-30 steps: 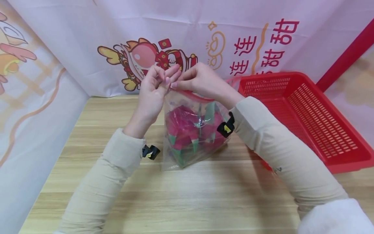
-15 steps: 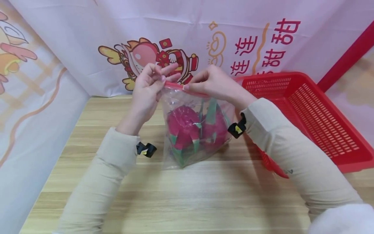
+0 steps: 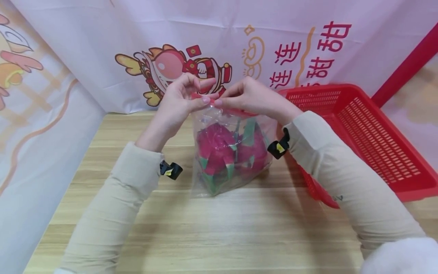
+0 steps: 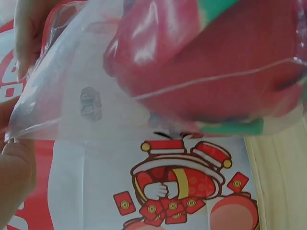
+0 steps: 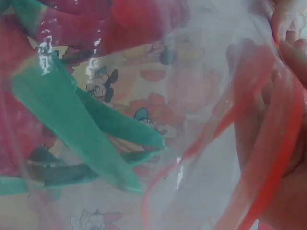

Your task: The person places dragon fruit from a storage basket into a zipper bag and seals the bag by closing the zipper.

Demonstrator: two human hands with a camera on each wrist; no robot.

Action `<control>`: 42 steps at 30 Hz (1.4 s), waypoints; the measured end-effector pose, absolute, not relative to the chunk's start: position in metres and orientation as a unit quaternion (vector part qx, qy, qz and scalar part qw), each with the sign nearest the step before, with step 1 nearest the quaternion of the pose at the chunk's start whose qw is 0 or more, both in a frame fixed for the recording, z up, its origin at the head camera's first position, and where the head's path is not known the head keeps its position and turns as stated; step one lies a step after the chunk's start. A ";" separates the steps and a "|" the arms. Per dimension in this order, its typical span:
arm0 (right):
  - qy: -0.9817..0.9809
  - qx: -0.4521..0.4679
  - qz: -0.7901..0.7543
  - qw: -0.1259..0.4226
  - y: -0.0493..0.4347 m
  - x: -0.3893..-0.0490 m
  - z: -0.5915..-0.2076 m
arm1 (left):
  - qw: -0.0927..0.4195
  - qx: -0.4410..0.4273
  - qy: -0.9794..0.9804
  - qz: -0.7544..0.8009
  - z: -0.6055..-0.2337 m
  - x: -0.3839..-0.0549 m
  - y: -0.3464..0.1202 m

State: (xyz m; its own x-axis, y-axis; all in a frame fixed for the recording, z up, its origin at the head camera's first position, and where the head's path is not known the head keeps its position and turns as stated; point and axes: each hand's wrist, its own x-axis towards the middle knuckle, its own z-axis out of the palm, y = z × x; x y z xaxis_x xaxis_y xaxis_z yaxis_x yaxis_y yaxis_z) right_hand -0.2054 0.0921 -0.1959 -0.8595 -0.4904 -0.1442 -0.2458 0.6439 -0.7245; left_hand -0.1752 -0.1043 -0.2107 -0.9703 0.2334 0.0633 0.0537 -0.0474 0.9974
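Note:
A clear zip bag (image 3: 199, 184) with a red zip strip (image 5: 283, 158) stands on the table, holding two pink dragon fruits with green scales, one on the left (image 3: 215, 146) and one on the right (image 3: 254, 150). My left hand (image 3: 179, 101) pinches the bag's upper left corner between thumb and forefinger, its other fingers extended. Close beside it, my right hand (image 3: 248, 97) pinches the red strip, thumb tip almost meeting the left thumb. Through the plastic, the left wrist view shows a dragon fruit (image 4: 211, 62) large. Green scales (image 5: 81, 124) fill the right wrist view's left side.
A red perforated basket (image 3: 362, 129) stands at the right, partly behind the right forearm. Printed white cloth (image 3: 212, 23) hangs behind the wooden table (image 3: 219, 236), and another covers the left side. Black wrist cameras sit on both cuffs.
The right hand first moved right along the strip, away from the left hand. Then the left thumb slid right and straightened along the strip, bringing both thumbs close together again.

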 end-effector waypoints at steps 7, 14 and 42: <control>0.892 -0.167 -0.383 0.170 0.093 -0.209 -0.190 | 0.004 0.078 0.645 0.761 -0.211 -0.173 -0.100; 0.904 -0.143 -0.369 0.158 0.113 -0.213 -0.189 | -0.041 0.061 0.612 0.787 -0.213 -0.179 -0.104; 0.894 -0.168 -0.379 0.169 0.122 -0.214 -0.190 | 0.032 0.190 0.861 0.471 -0.193 -0.184 -0.088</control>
